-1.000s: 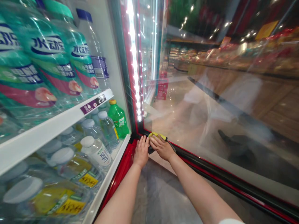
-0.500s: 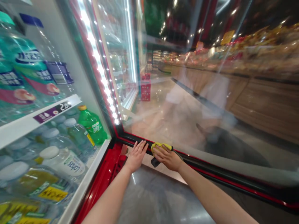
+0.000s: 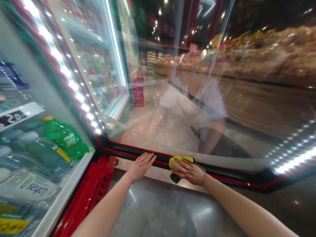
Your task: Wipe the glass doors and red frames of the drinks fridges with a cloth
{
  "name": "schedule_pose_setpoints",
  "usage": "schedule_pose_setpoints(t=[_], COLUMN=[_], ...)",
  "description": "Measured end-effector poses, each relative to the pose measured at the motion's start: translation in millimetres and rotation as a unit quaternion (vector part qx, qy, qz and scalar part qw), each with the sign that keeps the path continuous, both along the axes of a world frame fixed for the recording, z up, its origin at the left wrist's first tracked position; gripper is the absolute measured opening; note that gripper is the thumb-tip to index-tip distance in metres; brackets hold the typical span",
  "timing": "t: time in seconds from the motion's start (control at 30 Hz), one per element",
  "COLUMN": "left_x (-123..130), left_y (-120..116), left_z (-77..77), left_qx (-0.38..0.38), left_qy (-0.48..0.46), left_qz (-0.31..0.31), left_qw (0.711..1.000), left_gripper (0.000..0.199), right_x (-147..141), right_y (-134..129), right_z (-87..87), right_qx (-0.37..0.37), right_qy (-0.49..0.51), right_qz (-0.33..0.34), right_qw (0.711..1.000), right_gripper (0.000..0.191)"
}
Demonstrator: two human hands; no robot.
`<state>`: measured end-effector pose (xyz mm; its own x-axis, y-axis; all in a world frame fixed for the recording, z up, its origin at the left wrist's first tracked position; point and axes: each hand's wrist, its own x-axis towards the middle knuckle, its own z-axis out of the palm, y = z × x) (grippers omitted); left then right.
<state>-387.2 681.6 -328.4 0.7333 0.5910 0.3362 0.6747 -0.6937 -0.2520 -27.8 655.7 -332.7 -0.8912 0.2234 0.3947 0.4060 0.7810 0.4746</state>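
A glass door [image 3: 158, 125] stands open in front of me, edged at the bottom by a black and red frame [image 3: 237, 177]. My left hand [image 3: 142, 166] lies with its fingers stretched out on that bottom frame. To its right, my right hand [image 3: 189, 171] presses a yellow cloth [image 3: 181, 160] against the same frame. Part of the cloth is hidden under my fingers. A dark piece [image 3: 175, 178] shows just below the right hand; what it is I cannot make out.
On the left, cooler shelves hold drinks, among them a green bottle [image 3: 65, 138] and a clear Lohas bottle [image 3: 37, 187]. A red sill [image 3: 84, 194] runs along the cooler's base. Red crates [image 3: 138, 92] and a long wooden display [image 3: 276, 105] appear beyond the glass.
My right hand has slid rightward along the bottom frame with the yellow cloth, widening the gap to the left hand. The view has turned right, bringing the door's far corner into sight.
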Motion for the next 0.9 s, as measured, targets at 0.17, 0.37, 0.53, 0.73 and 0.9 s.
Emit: schedule_pose_setpoints(t=[0.17,0.37,0.53,0.73,0.9], left_x=[25.5,69.0,113.8,164.4,208.0], left_y=[3.9,9.9,9.5,1.6,-9.2], left_z=[0.2,-3.8,-6.4,-3.8,-4.8], left_qx=[0.009,0.017,0.012,0.005,0.0], left_qy=[0.013,0.026,0.019,0.017,0.013], left_qz=[-0.023,-0.091,-0.166,-0.198,-0.2], left_qw=[1.0,0.995,0.986,0.98,0.98], left_gripper=[0.066,0.058,0.06,0.062,0.058], right_x=[43.5,90.5,118.4,150.0,176.2], right_y=[-15.9,-31.4,-43.4,-59.5,-75.0], right_z=[-1.9,1.0,6.8,11.7,13.5], right_qx=[0.005,-0.002,0.024,0.029,0.04], right_qy=[-0.001,-0.013,0.0,-0.006,-0.019], right_qz=[-0.03,-0.05,-0.067,-0.096,-0.135], right_qw=[1.0,0.999,0.997,0.995,0.99], right_gripper=[0.048,0.05,0.044,0.043,0.041])
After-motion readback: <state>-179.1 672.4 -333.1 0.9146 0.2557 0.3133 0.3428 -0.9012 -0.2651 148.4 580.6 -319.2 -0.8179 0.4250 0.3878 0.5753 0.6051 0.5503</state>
